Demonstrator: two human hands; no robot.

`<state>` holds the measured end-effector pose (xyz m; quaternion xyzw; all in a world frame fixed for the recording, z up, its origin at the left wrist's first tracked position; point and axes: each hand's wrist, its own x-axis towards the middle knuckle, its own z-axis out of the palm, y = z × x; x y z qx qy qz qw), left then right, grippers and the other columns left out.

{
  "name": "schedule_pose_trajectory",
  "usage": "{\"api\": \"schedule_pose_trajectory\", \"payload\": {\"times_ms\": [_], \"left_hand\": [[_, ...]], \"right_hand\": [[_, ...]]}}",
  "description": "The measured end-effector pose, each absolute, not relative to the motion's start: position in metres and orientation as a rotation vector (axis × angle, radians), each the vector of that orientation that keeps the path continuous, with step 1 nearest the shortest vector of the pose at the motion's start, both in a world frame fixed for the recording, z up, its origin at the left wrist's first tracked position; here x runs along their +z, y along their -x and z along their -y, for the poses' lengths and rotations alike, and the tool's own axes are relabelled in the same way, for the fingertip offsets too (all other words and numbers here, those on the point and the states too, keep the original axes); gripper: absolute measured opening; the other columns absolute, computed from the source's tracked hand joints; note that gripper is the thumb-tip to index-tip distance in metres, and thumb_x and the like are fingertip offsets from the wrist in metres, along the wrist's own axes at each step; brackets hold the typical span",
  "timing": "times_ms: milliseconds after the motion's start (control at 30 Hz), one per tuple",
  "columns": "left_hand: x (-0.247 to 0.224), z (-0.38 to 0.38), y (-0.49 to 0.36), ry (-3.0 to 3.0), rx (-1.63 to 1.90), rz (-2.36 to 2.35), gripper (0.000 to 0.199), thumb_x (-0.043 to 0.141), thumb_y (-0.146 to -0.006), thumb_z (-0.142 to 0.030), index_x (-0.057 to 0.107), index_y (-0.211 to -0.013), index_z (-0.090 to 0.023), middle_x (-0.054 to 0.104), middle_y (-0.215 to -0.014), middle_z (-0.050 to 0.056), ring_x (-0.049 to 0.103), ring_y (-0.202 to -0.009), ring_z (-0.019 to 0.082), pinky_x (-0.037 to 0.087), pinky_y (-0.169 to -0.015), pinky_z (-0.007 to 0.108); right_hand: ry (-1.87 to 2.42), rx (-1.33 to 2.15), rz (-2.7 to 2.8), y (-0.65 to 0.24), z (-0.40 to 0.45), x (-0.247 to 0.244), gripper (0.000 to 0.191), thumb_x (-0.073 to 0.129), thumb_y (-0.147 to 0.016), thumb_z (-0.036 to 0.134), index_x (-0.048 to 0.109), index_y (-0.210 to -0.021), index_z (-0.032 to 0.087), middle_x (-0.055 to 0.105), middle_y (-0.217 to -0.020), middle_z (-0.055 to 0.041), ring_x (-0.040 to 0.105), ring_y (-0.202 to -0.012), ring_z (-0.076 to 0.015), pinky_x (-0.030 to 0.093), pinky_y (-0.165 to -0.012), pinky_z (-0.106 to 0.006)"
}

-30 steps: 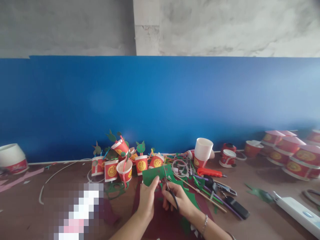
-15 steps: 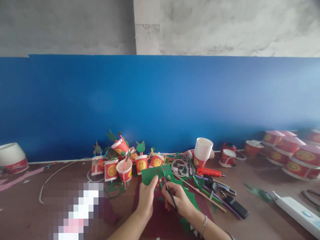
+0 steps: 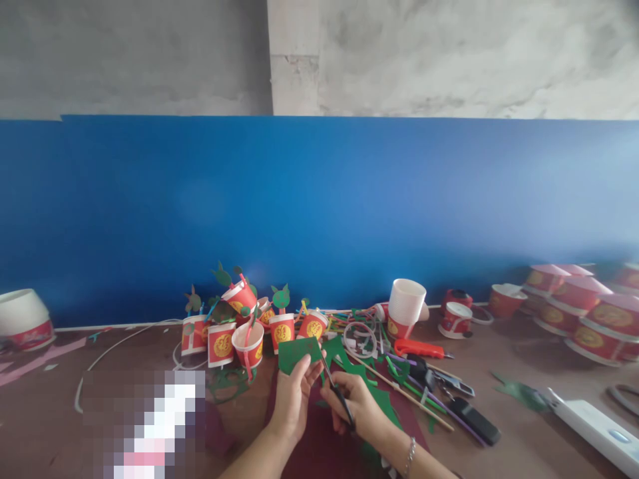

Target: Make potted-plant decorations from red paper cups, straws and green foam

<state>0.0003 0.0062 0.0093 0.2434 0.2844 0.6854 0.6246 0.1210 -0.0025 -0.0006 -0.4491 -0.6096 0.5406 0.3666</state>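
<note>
My left hand [image 3: 294, 392] pinches a small piece of green paper [image 3: 298, 354], thumb on top. Closed round the black handles of a pair of scissors [image 3: 341, 399] is my right hand [image 3: 355, 400]. The blades point up and away, at the right edge of the green paper. Jagged green scraps [image 3: 382, 399] lie under and beside my right hand, on a dark red sheet [image 3: 309, 442]. Behind my hands stand red paper cups [image 3: 221, 344] with yellow emblems, some topped with green animal-shaped cutouts [image 3: 281, 298].
A stack of white cups [image 3: 407, 303] stands behind right. An orange utility knife [image 3: 422, 348], keys with a black fob [image 3: 474, 419], straws and a wooden stick [image 3: 404, 392] lie right of my hands. Further right are a white device [image 3: 594, 426] and red cup assemblies [image 3: 604, 329]. A blue wall panel [image 3: 319, 213] rises behind.
The green paper now shows a shorter piece in my left hand, and the scissors stand at its right edge instead of across it. The view has tilted slightly up.
</note>
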Motion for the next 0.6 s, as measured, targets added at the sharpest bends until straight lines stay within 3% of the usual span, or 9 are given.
{"api": "schedule_pose_trajectory", "payload": {"times_ms": [133,267,433,600], "left_hand": [[0.003,-0.011,0.004,-0.62,1.614,-0.793,0.028,0.073,-0.061,-0.026,0.062,-0.084,-0.012,0.071,-0.076,0.006,0.067,-0.065,0.019,0.053,-0.064,0.031],[-0.001,-0.014,0.007,-0.863,1.596,-1.101,0.021,0.067,-0.062,-0.022,0.056,-0.079,-0.016,0.059,-0.051,-0.004,0.052,-0.041,0.011,0.04,-0.043,0.021],[-0.001,-0.009,0.009,-1.157,1.547,-1.141,0.032,0.057,-0.066,-0.014,0.05,-0.097,-0.021,0.058,-0.059,-0.005,0.056,-0.055,0.014,0.04,-0.055,0.023],[-0.005,-0.005,0.012,-1.38,1.502,-1.375,0.05,0.053,-0.064,-0.008,0.051,-0.111,-0.024,0.046,-0.051,-0.008,0.048,-0.05,0.015,0.033,-0.057,0.025]], "right_hand": [[1.055,1.095,1.398,-0.128,-0.002,-0.005,0.034,0.061,-0.074,0.05,0.05,-0.069,0.019,0.05,-0.046,0.0039,0.048,-0.042,-0.0111,0.037,-0.043,-0.022],[1.116,0.773,1.346,-0.139,-0.01,-0.006,0.025,0.062,-0.075,0.041,0.054,-0.083,0.019,0.054,-0.06,0.0015,0.05,-0.055,-0.0142,0.039,-0.052,-0.024],[1.32,0.658,1.497,-0.142,-0.015,-0.001,0.018,0.057,-0.071,0.023,0.052,-0.088,0.021,0.06,-0.071,0.0,0.056,-0.064,-0.0177,0.042,-0.06,-0.026],[1.516,0.509,1.712,-0.134,-0.031,0.003,0.031,0.051,-0.063,0.011,0.048,-0.092,0.021,0.063,-0.079,-0.0027,0.059,-0.076,-0.0215,0.042,-0.066,-0.027]]}}
